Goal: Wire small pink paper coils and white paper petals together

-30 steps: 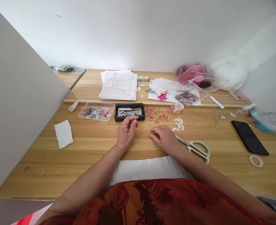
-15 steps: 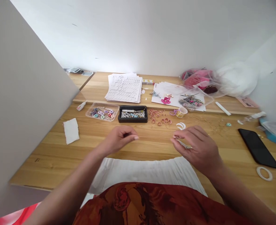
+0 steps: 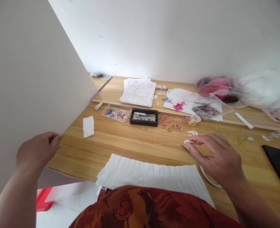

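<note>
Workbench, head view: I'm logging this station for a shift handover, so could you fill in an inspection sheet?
Surface: wooden tabletop, with a wrinkled white sheet at the near edge
Work items: thin thread, pink curls, white crescents, black bead tray
Clutter: paper stack, phone, pink flower
Grippers: bare hands; left hand pinched, contents unclear; right hand pinching a small piece
Cables: nothing seen
Surroundings: white wall, grey panel at left

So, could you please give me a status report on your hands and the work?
Left hand pinched closed, contents unclear. Right hand pinching small piece, pale thread running leftward. Scissors partly hidden by right hand.
</note>
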### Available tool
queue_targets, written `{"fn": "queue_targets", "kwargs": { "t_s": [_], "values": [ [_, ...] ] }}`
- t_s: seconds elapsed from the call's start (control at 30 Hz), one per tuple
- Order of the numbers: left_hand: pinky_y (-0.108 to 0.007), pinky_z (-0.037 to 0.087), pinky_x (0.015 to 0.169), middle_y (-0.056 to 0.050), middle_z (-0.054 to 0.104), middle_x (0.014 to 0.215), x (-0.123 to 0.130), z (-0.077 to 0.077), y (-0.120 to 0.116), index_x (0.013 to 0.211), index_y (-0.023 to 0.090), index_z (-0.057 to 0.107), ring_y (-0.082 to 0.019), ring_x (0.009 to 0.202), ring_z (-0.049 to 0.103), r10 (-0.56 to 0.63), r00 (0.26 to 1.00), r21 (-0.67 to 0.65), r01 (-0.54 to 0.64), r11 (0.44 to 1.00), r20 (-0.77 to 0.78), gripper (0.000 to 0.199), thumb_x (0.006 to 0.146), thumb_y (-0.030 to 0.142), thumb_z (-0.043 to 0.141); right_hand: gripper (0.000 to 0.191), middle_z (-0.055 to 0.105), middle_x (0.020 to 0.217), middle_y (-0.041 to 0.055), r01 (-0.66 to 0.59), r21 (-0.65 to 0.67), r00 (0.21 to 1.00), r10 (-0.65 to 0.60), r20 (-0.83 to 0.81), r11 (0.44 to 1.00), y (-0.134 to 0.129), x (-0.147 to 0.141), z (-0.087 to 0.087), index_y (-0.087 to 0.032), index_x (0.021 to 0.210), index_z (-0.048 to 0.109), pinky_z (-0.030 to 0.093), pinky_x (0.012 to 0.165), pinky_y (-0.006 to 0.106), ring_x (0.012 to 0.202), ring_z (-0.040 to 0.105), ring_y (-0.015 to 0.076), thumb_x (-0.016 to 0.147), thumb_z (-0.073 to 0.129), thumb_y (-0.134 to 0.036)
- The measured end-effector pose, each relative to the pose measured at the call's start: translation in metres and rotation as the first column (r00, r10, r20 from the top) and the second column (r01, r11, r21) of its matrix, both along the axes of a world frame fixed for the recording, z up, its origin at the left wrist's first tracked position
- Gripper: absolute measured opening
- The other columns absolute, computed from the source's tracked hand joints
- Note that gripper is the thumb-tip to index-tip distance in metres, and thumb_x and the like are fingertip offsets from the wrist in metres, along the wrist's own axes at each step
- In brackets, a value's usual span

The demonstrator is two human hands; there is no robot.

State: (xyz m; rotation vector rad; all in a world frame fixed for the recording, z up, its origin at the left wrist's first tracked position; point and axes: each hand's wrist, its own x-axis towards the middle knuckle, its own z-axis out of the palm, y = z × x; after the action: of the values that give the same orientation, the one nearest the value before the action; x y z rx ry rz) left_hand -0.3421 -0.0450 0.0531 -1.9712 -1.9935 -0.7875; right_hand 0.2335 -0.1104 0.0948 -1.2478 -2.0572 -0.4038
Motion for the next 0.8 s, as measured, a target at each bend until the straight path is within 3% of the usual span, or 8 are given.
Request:
{"fn": "queue_targets", "kwargs": {
  "t_s": [0.1,0.17,0.33,0.4,0.47,0.57,0.67,0.8],
  "values": [
    [-0.023,0.060,0.064,0.008,0.072,0.064,0.074,0.026,0.001,0.082,0.025,0.076,-0.014,0.067,0.074,-0.144,0.939,-0.071,0.174,0.982,0.313,0.026,0.090,0.045,0.062,0.022,0.074,0.084,0.0025,-0.034,0.036,0.999,0.033,0.020,0.999,-0.002,-0.008,0.014,-0.023,0.102,0.065,0.052,0.074,0.036,0.075,0.067,0.0206,0.085,0.076,-0.014],
    [-0.022,0.062,0.065,0.001,0.079,0.099,0.135,0.048,-0.001,0.103,0.022,0.076,-0.019,0.089,0.075,-0.375,0.706,-0.025,0.485,0.874,0.600,0.028,0.095,0.043,0.058,0.023,0.075,0.085,0.0031,-0.073,0.058,0.997,0.071,0.041,0.996,-0.006,-0.016,0.025,-0.021,0.102,0.065,0.052,0.075,0.035,0.075,0.067,0.0200,0.085,0.077,-0.012],
    [-0.030,0.064,0.081,-0.010,0.049,0.157,0.269,0.087,-0.013,0.140,0.028,0.059,-0.031,0.146,0.045,-0.508,-0.057,0.235,0.927,0.293,0.860,0.046,0.099,0.049,0.053,0.023,0.075,0.084,0.0026,-0.222,0.045,0.974,0.219,0.050,0.974,-0.023,-0.044,0.051,-0.019,0.103,0.065,0.054,0.079,0.034,0.078,0.067,0.0186,0.085,0.078,-0.013],
    [-0.029,0.063,0.081,-0.011,0.047,0.158,0.304,0.087,-0.018,0.147,0.029,0.052,-0.030,0.142,0.049,-0.383,-0.204,0.239,0.970,0.046,0.901,0.057,0.097,0.055,0.056,0.025,0.076,0.085,0.0028,-0.268,0.047,0.963,0.266,0.047,0.962,-0.028,-0.050,0.059,-0.019,0.105,0.065,0.053,0.082,0.034,0.081,0.068,0.0195,0.085,0.079,-0.013],
    [-0.027,0.061,0.069,-0.015,0.064,0.137,0.322,0.078,-0.020,0.148,0.025,0.050,-0.024,0.109,0.070,-0.256,-0.199,0.189,0.980,-0.064,0.946,0.066,0.091,0.054,0.066,0.025,0.076,0.085,0.0032,-0.258,0.064,0.966,0.256,0.035,0.964,-0.031,-0.047,0.061,-0.019,0.106,0.066,0.053,0.081,0.034,0.081,0.067,0.0195,0.085,0.079,-0.012],
    [-0.024,0.051,0.061,-0.007,0.074,0.084,0.310,0.057,-0.015,0.110,0.015,0.073,-0.014,0.069,0.065,-0.321,0.091,-0.054,0.991,0.124,0.943,0.037,0.090,0.047,0.069,0.024,0.075,0.085,0.0038,-0.149,0.073,0.989,0.150,-0.011,0.986,-0.027,-0.031,0.049,-0.019,0.104,0.067,0.052,0.079,0.034,0.078,0.065,0.0186,0.084,0.078,-0.010],
    [-0.026,0.049,0.070,-0.005,0.075,0.081,0.255,0.036,-0.002,0.082,0.017,0.075,-0.016,0.075,0.066,-0.454,0.470,-0.247,0.849,0.468,0.757,0.030,0.090,0.045,0.067,0.016,0.073,0.084,0.0033,-0.078,-0.009,0.995,0.077,-0.057,0.997,-0.013,-0.011,0.015,-0.021,0.098,0.066,0.051,0.076,0.034,0.077,0.064,0.0193,0.087,0.074,-0.012],
    [-0.027,0.047,0.068,-0.002,0.076,0.080,0.159,0.011,0.011,0.082,0.022,0.076,-0.019,0.075,0.067,-0.263,0.850,-0.523,0.496,0.693,0.457,0.037,0.087,0.056,0.062,0.005,0.071,0.080,0.0026,-0.024,-0.195,0.999,0.015,-0.045,0.980,0.009,-0.001,-0.044,-0.021,0.090,0.064,0.049,0.076,0.035,0.077,0.063,0.0204,0.092,0.068,-0.018]
  ]
}}
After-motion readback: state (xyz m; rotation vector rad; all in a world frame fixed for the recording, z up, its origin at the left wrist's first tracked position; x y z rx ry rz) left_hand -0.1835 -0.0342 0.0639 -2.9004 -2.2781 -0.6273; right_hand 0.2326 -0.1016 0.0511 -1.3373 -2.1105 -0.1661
